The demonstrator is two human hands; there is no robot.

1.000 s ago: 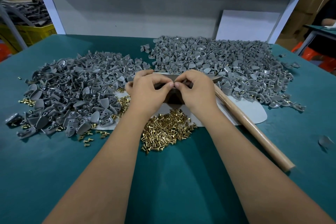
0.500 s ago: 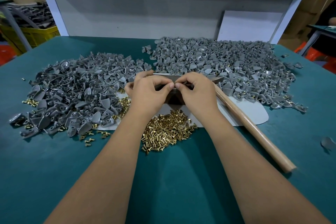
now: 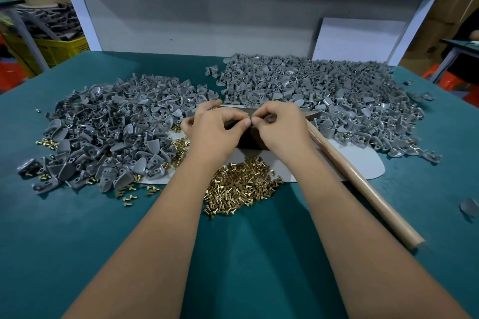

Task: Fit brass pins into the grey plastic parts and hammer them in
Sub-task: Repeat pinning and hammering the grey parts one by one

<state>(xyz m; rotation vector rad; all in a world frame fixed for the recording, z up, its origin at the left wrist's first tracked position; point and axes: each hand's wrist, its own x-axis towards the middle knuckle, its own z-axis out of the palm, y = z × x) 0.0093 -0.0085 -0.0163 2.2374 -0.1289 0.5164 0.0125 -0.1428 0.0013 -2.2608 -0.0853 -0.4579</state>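
My left hand [image 3: 215,129] and my right hand [image 3: 280,127] meet at the table's middle, fingers curled, thumbs and forefingers pinching together at one spot. They hold a small grey plastic part [image 3: 269,119] there, mostly hidden by the fingers; no pin can be made out in the pinch. Under the hands sits a dark block [image 3: 248,141]. A heap of loose brass pins [image 3: 241,186] lies just in front of my wrists. A wooden hammer handle [image 3: 363,189] lies to the right of my right forearm, its head hidden behind that hand.
A big pile of grey parts [image 3: 111,132] spreads at the left, another [image 3: 324,90] at the back right, some showing brass pins. A pale sheet [image 3: 363,163] lies under the work spot on the teal table [image 3: 77,241]. Stray pins [image 3: 129,197] lie front left.
Both hands stay at the same spot over the block; only the fingertips have shifted slightly closer together. The hammer and the piles have not moved.
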